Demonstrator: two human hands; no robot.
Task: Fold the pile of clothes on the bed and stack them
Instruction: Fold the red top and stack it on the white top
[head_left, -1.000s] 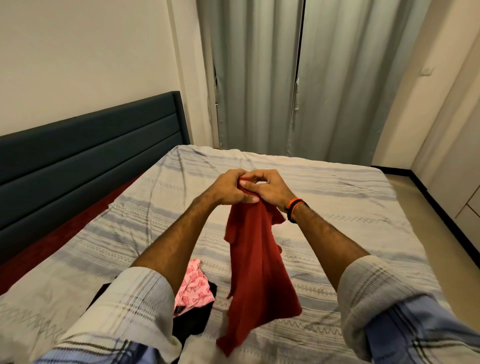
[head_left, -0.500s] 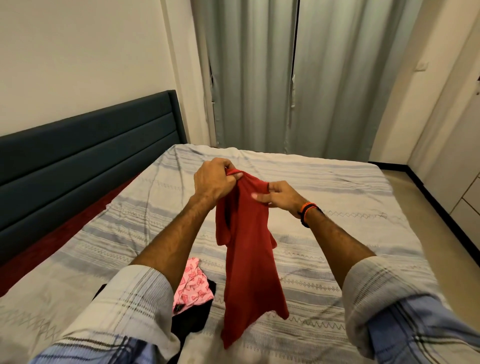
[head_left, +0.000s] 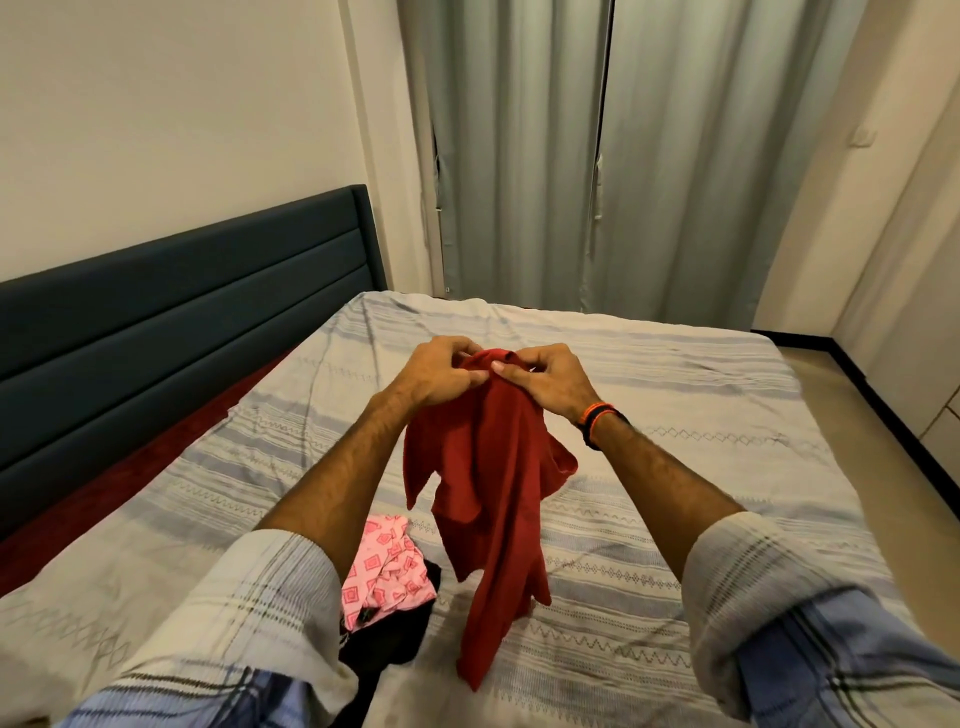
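Closest to me, at the near edge of the bed (head_left: 675, 395), I see my two rolled-up plaid sleeves (head_left: 249, 618) coming in from the bottom corners. Between them, on the striped sheet near that edge, lies what is left of the pile: a pink patterned garment (head_left: 387, 571) resting on top of a black garment (head_left: 387, 642), both partly hidden behind my left sleeve.

Just right of those, the red shirt (head_left: 493, 493) hangs in the air above the sheet, bunched and twisted, its lowest point dangling close to the near edge; I cannot tell whether it touches the sheet. I hold it up over the middle of the bed by its top. My left hand (head_left: 441, 371) has its fingers curled and pinches the top fold of the shirt; my right hand (head_left: 545, 382), with an orange and black band (head_left: 597, 418) on the wrist, pinches the same fold just beside it, thumbs nearly meeting.

Beyond the hands the sheet runs flat to the far edge. A dark padded headboard (head_left: 182, 322) stands along the left edge, and grey curtains (head_left: 597, 156) hang behind the far edge.
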